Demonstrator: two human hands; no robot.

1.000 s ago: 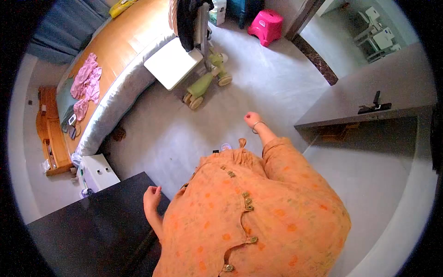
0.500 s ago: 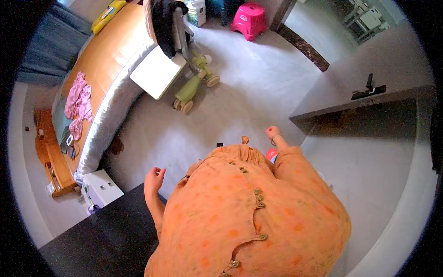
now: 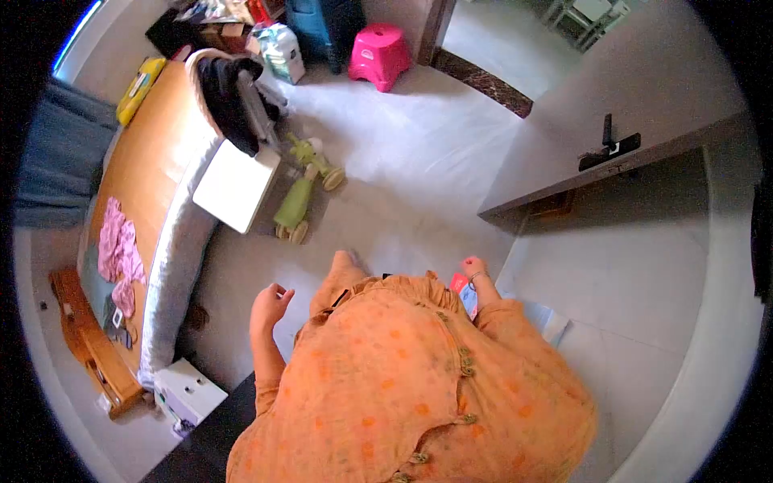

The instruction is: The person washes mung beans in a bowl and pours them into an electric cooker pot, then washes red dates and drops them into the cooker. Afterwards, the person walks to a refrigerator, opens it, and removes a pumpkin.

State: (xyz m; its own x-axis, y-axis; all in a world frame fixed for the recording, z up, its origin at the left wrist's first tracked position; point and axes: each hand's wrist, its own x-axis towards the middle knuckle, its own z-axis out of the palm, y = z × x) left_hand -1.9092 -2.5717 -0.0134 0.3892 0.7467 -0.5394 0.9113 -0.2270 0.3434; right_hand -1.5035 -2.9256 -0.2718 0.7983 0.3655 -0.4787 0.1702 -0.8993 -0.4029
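Observation:
My left hand (image 3: 272, 306) is in the air at the left of my orange patterned garment (image 3: 386, 370), its fingers curled in; whether anything small is inside cannot be made out. On the right, my right hand (image 3: 475, 266) has its fingers closed, with a bracelet at the wrist. Just beside and below it shows a red and blue-white item (image 3: 462, 290), partly hidden by the garment; contact with the hand is unclear. A bare knee or leg (image 3: 340, 278) shows in front of the garment.
A green ride-on toy (image 3: 298, 197) stands on the floor by a white board (image 3: 237, 187). The bed (image 3: 153, 169) runs along the left, with pink cloth (image 3: 121, 245). A pink stool (image 3: 379, 56) is at the top. The grey door (image 3: 596, 121) stands on the right.
The view has shifted, bringing the toy and bed lower and left. A leg has come into view in front. More of the red and blue-white item shows near my right hand.

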